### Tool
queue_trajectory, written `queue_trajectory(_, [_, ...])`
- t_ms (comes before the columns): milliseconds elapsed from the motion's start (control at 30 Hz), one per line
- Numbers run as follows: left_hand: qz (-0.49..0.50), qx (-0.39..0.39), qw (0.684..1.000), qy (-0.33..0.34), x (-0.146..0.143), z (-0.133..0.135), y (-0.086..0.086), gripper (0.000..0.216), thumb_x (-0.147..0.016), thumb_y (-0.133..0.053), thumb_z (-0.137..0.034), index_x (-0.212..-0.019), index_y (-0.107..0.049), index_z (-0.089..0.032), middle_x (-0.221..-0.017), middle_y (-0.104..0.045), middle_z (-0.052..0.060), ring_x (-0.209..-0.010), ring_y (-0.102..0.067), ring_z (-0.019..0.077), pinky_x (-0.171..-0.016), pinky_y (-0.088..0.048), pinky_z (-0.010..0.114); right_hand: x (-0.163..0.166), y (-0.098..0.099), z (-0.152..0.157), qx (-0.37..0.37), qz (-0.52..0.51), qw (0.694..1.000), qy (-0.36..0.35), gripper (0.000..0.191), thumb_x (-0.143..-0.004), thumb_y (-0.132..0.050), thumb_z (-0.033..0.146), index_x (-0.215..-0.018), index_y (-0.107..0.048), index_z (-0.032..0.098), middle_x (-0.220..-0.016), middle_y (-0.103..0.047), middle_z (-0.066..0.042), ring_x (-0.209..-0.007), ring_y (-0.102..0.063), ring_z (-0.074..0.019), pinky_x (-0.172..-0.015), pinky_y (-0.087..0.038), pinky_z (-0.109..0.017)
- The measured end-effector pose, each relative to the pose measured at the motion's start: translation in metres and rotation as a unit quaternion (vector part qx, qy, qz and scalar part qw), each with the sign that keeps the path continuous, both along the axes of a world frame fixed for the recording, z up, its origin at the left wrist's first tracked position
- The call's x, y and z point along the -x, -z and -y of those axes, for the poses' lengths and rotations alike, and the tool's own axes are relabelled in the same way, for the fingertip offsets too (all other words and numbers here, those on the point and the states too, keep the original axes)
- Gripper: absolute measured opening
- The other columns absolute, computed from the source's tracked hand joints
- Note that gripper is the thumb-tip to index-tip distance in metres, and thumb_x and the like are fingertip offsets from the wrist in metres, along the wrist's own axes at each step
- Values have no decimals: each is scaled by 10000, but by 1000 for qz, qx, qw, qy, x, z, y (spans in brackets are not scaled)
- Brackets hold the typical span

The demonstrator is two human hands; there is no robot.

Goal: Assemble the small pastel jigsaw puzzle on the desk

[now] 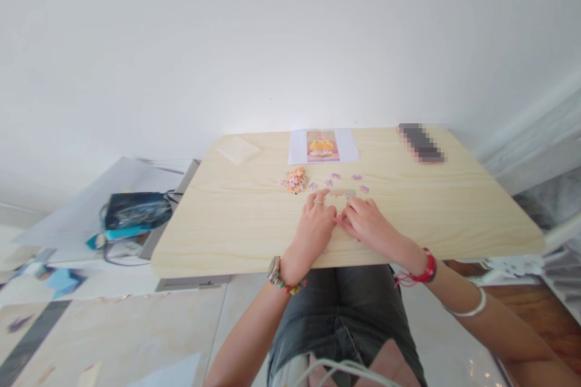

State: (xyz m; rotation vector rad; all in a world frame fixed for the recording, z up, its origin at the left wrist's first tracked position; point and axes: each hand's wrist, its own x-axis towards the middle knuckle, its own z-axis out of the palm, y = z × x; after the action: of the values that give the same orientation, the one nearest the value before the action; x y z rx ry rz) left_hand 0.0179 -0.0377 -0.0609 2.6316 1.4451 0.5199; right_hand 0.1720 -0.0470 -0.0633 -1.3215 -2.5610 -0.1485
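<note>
My left hand (316, 221) rests at the front of the table, thumb and fingertips closed on a small pink jigsaw piece (338, 219). From the other side my right hand (370, 224) pinches at the same pink piece; whether it is one piece or two joined, I cannot tell. Just beyond the fingers lies a short strip of joined pieces (342, 192), partly covered by the hands. Several loose purple pieces (357, 177) are scattered behind it. To the left is a heap of orange and pink jigsaw pieces (296, 180).
A sheet with a printed yellow cartoon picture (322, 146) lies at the back of the wooden table (218, 224). A pale packet (238, 149) is at back left, a dark pixelated rectangular object (421, 143) at back right. Left of the table sits a dark bag (138, 210).
</note>
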Motion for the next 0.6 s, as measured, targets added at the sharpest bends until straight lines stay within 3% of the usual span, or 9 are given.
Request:
queue_trajectory(267, [24, -39, 996, 71, -5, 32, -16, 92, -785, -510, -191, -794, -581, -132, -1236, -392, 133, -1149, -355, 267, -915, -386, 427, -27, -10, 29, -30, -9, 998, -46, 214, -870, -401, 248, -773, -561, 142, -815, -553, -74, -781, -474, -164, -701, -291, -307])
queue_trajectory(433, [33, -34, 996, 75, -18, 50, -7, 103, -795, -492, -204, -809, -576, -147, -1244, -400, 106, -1109, -378, 265, -919, -373, 455, -43, -6, 47, -12, 20, 998, -60, 194, -869, -397, 224, -778, -551, 150, -752, -536, -51, -772, -463, -167, -688, -284, -309])
queue_trajectory(600, [32, -39, 997, 57, -24, 52, 4, 92, -787, -498, -203, -818, -575, -163, -1236, -420, 101, -1104, -382, 261, -937, -338, 506, -44, -1, 49, -6, 30, 998, -48, 226, -878, -378, 209, -747, -553, 150, -729, -534, -45, -760, -467, -161, -680, -279, -308])
